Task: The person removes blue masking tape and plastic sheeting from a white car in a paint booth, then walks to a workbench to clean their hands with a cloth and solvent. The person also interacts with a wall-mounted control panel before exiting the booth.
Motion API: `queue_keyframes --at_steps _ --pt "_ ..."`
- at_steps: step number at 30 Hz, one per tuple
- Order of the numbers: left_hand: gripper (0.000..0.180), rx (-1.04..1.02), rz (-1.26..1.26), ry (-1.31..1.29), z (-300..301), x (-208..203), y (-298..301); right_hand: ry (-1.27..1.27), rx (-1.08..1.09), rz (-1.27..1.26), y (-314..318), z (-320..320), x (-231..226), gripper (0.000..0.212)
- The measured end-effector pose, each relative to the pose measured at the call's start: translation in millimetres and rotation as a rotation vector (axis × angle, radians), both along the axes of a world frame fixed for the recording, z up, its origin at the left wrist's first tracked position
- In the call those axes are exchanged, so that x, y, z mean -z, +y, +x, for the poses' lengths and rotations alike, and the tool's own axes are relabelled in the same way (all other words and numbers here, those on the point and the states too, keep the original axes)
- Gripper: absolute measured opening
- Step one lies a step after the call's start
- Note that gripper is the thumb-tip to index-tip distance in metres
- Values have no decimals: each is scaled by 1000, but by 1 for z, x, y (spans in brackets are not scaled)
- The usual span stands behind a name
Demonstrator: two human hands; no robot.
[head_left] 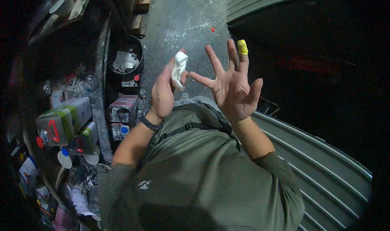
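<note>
My left hand [163, 90] is closed around a crumpled white wad [178, 70]; whether it is tissue or thin cloth, I cannot make out. A dark band [150, 123] circles that wrist. Just to the right, my right hand [233, 86] is held palm up with its fingers spread and nothing in it. Yellow tape [242, 47] wraps the tip of its index finger. The little finger's tip points toward the wad, very close to it; contact is unclear.
At left, a bench or shelf [103, 88] carries rectangular metal cans [63, 123]. A dark bucket [140, 54] with scraps inside and more cans [123, 109] stand beside it. A red bit [213, 29] lies on the stained floor [183, 15]. Ribbed grey panels [317, 166] flank the right.
</note>
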State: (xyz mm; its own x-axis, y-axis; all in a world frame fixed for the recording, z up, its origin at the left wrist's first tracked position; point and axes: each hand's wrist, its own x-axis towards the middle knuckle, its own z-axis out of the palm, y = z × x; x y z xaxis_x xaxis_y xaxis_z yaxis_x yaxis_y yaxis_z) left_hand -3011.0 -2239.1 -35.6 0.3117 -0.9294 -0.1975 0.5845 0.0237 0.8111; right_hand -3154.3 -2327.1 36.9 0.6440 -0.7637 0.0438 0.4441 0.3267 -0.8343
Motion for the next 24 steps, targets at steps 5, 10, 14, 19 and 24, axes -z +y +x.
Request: queue_keyframes --at_steps 5,10,14,19,24 --pt "42 -138 -226 -924 0 -2 6 -2 -88 8 9 4 -4 109" --pt "27 -158 -460 -1161 10 23 3 101 -110 -72 16 3 -6 115" --pt "42 114 -107 -733 9 27 2 114 -91 -100 17 7 0 105" --pt "56 94 181 47 20 13 7 8 -58 63 18 11 6 92" --pt "42 -28 11 -616 3 9 25 39 -117 88 20 14 2 93"
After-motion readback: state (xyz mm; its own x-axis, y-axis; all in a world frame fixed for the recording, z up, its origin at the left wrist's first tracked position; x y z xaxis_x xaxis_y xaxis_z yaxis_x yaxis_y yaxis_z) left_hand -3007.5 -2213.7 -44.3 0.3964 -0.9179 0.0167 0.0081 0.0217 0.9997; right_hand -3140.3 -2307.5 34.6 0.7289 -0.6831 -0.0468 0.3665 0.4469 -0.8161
